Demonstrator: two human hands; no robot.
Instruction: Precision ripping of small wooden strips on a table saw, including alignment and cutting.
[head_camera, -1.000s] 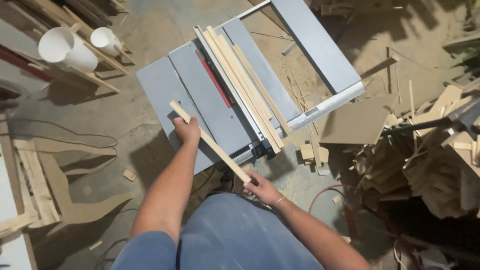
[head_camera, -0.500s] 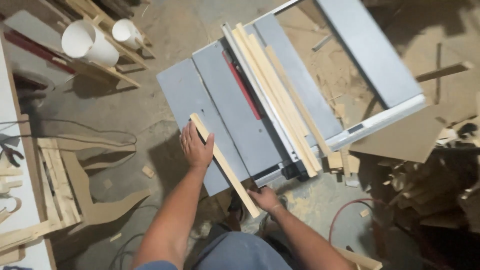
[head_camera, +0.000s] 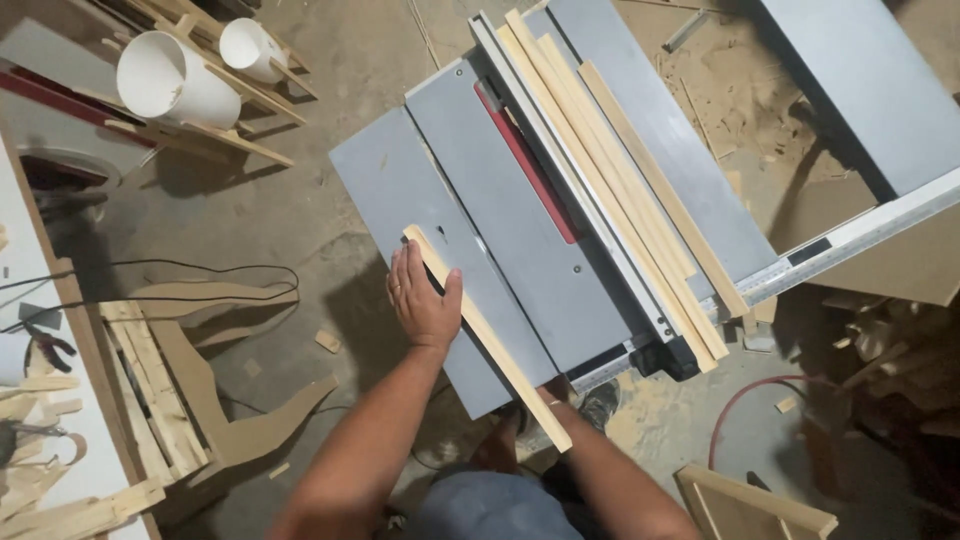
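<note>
Wooden and pale, a thin strip (head_camera: 487, 335) lies flat on the grey top of a table saw (head_camera: 520, 250), held at both ends by a person seen from above. The left hand (head_camera: 423, 297) rests palm down on the table with fingers spread, pressing against the left edge of the strip near its far end. The right hand (head_camera: 548, 392) is mostly hidden beneath the near end, which juts past the table's front edge; it appears closed on the strip, though the grip itself cannot be made out. To the right of both hands runs the red blade insert (head_camera: 527, 165), well apart from the strip, so the wood looks not yet fed to a cut. Farther right, beyond the rail-like fence (head_camera: 570, 180), a stack of about 5 similar strips (head_camera: 625, 190) lies on the table, suggesting part of a batch is already handled. Left of the left hand, across the dusty floor, stand 2 white buckets (head_camera: 175, 80) on a timber frame.
</note>
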